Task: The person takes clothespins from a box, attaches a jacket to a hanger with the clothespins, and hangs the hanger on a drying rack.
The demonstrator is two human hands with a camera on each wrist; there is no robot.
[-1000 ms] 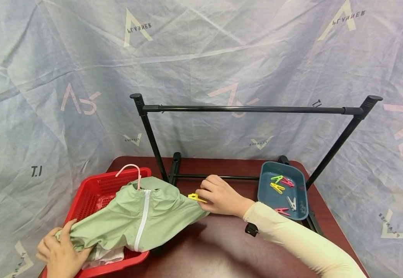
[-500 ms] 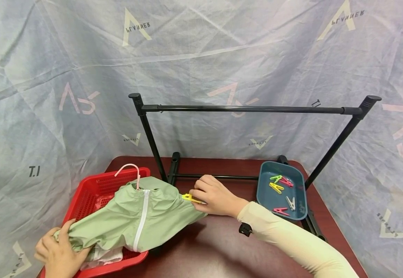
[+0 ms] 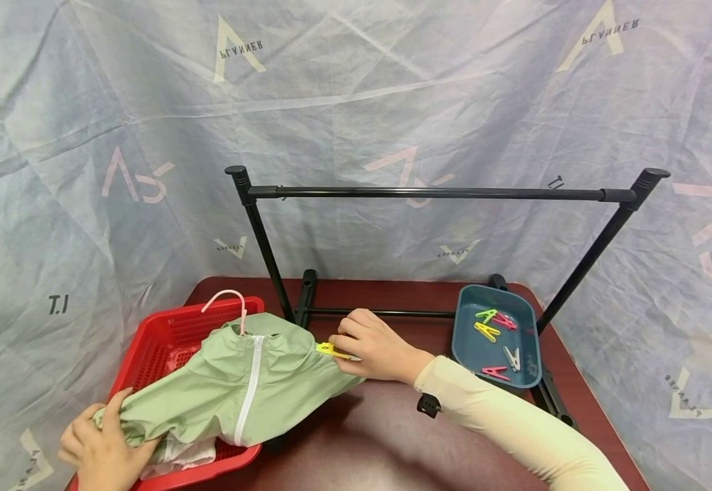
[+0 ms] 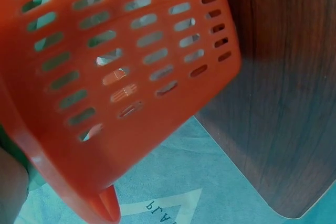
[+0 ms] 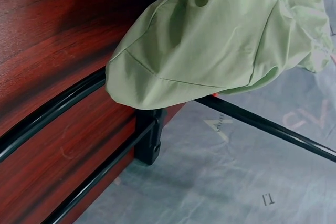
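Note:
A light green zip-up jacket (image 3: 209,389) with a white zipper lies spread over the red basket (image 3: 147,327), and a pink hanger (image 3: 233,293) pokes its hook out of the collar. My left hand (image 3: 101,440) grips the jacket's left end above the basket's near side. At the jacket's right shoulder, my right hand (image 3: 371,344) pinches a yellow clothespin (image 3: 329,349), whose tip is at the green fabric. The right wrist view shows the green sleeve hanging down; the fingers are mostly out of that view. Pale cloth (image 3: 187,457) lies in the basket under the jacket.
A black rack (image 3: 423,194) stands across the table (image 3: 380,436) behind the jacket. At right, a blue tray (image 3: 465,341) holds several clothespins, among them a white one (image 3: 512,358) and a pink one (image 3: 494,373). A printed grey sheet hangs behind.
My right hand has moved left with the yellow clothespin, bringing its tip against the jacket's shoulder. My left hand keeps its grip on the jacket.

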